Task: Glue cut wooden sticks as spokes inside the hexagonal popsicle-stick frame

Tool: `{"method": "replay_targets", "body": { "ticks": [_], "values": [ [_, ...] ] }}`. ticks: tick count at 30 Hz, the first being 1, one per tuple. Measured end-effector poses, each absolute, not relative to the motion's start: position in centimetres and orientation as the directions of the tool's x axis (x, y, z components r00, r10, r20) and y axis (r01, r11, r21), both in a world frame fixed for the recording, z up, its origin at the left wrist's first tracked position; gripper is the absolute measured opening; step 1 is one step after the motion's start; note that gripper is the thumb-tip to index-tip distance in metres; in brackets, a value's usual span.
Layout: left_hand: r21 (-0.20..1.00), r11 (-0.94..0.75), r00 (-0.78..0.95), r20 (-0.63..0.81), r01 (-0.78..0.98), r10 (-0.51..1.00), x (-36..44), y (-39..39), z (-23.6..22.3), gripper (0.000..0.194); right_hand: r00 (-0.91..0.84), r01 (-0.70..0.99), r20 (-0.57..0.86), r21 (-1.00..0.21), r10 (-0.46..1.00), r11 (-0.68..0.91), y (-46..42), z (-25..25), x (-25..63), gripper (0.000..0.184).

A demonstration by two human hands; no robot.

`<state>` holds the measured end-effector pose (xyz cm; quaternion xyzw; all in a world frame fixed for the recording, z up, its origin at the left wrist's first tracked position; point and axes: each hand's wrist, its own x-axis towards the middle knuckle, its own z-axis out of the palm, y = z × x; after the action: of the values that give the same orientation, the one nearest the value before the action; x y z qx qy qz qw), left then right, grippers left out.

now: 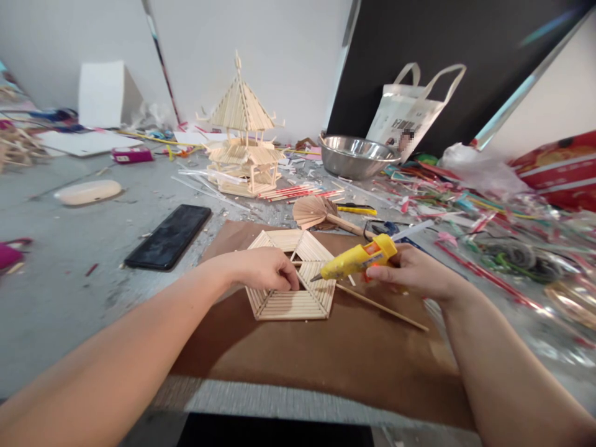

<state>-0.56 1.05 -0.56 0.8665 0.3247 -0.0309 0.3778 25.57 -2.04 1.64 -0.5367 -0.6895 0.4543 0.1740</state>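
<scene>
On the brown sheet (279, 351) before us lies the hexagon (292, 305) of thin sticks, its near edge running from left to right. Our left hand (261, 268) is above its left part; the thumb and index finger are bent and close together near the middle, but we cannot tell if they pinch a stick or only press on the wood. Our right hand (414, 273) grips the glue gun (351, 259), its thumb forward and the other fingers mostly hidden. The gun's long axis goes from this hand to the left and a little toward us, so the nozzle (316, 277) is just to the right of our left fingertips, over the hexagon; whether it touches the wood, we cannot tell. Of our 2 hands, the left is nearer to the hexagon's middle. Near the right edge begins 1 long stick (386, 309), which slants to the right and toward us. Behind the sheet stands the tower (243, 110), and to the sheet's left lies the phone (168, 237).
</scene>
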Motion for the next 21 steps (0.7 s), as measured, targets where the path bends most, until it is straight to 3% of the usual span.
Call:
{"method": "replay_targets", "body": {
  "ticks": [5,8,11,16,21],
  "values": [
    [0.638,-0.499,0.782,-0.284,0.586,0.555,-0.5,1.1,-0.5,0.028,-0.267,0.423,-0.153,-0.906,0.952,-0.027,-2.0,1.4,25.9,0.031],
    [0.659,-0.479,0.778,-0.272,0.58,0.567,-0.5,1.0,-0.4,0.028,-0.214,0.201,0.011,-0.978,0.977,0.055,-1.7,0.9,25.7,0.03],
    [0.691,-0.423,0.748,-0.263,0.586,0.609,-0.5,1.0,-0.2,0.028,-0.038,0.052,0.131,-0.99,0.991,0.133,-0.9,0.2,25.5,0.032],
    [0.749,-0.363,0.69,-0.169,0.554,0.704,-0.7,1.2,-0.4,0.024,0.225,0.073,0.115,-0.992,0.968,0.101,0.5,-1.2,25.2,0.036],
    [0.819,-0.309,0.551,-0.01,0.483,0.834,-0.7,1.5,-0.6,0.021,0.167,0.059,0.036,-0.998,0.985,0.026,1.2,-1.9,24.9,0.025]
  ]
}}
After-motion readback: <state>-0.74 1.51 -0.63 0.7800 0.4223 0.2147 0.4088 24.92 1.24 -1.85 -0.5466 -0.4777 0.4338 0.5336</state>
